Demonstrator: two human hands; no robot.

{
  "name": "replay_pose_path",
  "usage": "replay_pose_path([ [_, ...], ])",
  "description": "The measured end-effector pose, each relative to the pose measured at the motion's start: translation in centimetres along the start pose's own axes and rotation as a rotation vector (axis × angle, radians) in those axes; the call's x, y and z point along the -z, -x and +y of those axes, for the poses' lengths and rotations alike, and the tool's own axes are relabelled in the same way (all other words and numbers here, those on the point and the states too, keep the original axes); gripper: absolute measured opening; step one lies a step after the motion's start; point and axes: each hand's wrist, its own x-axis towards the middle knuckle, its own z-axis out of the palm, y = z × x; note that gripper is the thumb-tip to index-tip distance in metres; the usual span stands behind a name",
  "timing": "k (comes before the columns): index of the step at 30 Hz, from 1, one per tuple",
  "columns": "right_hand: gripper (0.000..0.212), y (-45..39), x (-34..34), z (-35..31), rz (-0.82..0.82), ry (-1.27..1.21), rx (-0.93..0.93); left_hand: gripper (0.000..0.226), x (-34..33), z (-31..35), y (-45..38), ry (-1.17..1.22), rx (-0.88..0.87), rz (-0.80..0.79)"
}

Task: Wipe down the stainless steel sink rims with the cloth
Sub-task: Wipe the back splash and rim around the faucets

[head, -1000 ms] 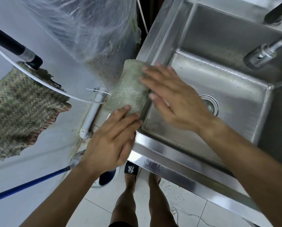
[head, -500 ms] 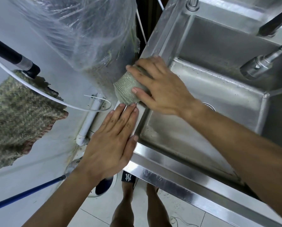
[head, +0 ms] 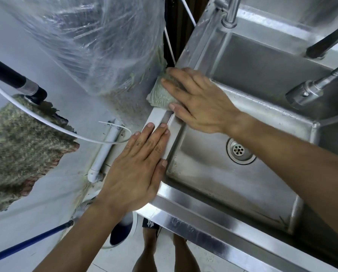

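Note:
A greenish-grey cloth (head: 158,95) lies bunched on the left rim (head: 160,119) of the stainless steel sink (head: 213,173). My right hand (head: 199,101) presses flat on top of the cloth, fingers spread over it, hiding most of it. My left hand (head: 136,167) rests flat on the same rim nearer to me, palm down, fingers together, holding nothing. The two hands are apart, with a short bare stretch of rim between them. The basin's round drain (head: 240,151) shows below my right wrist.
Clear plastic wrap (head: 97,46) over a bulky object stands right against the sink's left rim. A spray faucet head (head: 305,93) hangs over the basin at right; a tap post (head: 230,14) stands at the back. A mop head (head: 21,146), white pipe (head: 103,154) and blue pole (head: 27,244) are at left.
My right hand has slid the cloth farther away along the left rim, bunching it up. My left hand stays flat on the near part of the rim.

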Motion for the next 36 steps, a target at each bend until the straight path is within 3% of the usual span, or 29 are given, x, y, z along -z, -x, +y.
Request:
replay_pose_path([
  [3, 0.057, -1.0, -0.9, 3.2, -0.056, -0.099, 0.087, 0.059, -0.2, -0.4, -1.9, 0.026, 0.008, 0.027],
  [9, 0.059, -2.5, -0.8, 3.6, 0.068, -0.29, -0.477, 0.06, -0.2, -0.7, -7.2, 0.015, 0.029, 0.055],
  [11, 0.059, -2.1, -1.0, 2.8, 0.062, -0.255, -0.409, 0.06, -0.3, -0.8, -7.9, 0.013, 0.021, 0.061],
  [13, 0.056, -1.3, -1.4, 3.4, 0.027, -0.199, -0.177, 0.061, -0.4, -0.9, -8.0, 0.001, 0.007, 0.071],
  [15, 0.054, -1.3, -1.2, 5.2, -0.016, -0.198, -0.071, 0.061, -0.4, -1.0, -8.3, -0.013, -0.006, 0.08],
  [22, 0.056, -3.8, -0.1, 6.2, 0.007, -0.295, -0.442, 0.061, -0.2, -0.7, -11.8, 0.005, 0.038, 0.066],
  [25, 0.056, -2.7, -0.2, 4.4, -0.026, -0.295, -0.371, 0.06, -0.4, -0.7, -11.6, 0.007, 0.035, 0.087],
  [29, 0.052, -4.1, -0.1, 7.4, -0.016, -0.191, -0.2, 0.059, -0.5, -0.8, -11.7, 0.004, 0.025, 0.107],
  [34, 0.055, -4.8, -0.6, 7.3, 0.072, -0.273, -0.409, 0.059, -0.5, -0.9, -11.8, 0.021, 0.032, 0.103],
  [36, 0.055, -3.4, -1.0, 5.9, 0.068, -0.289, -0.358, 0.06, -0.3, -1.0, -12.5, 0.01, 0.024, 0.105],
])
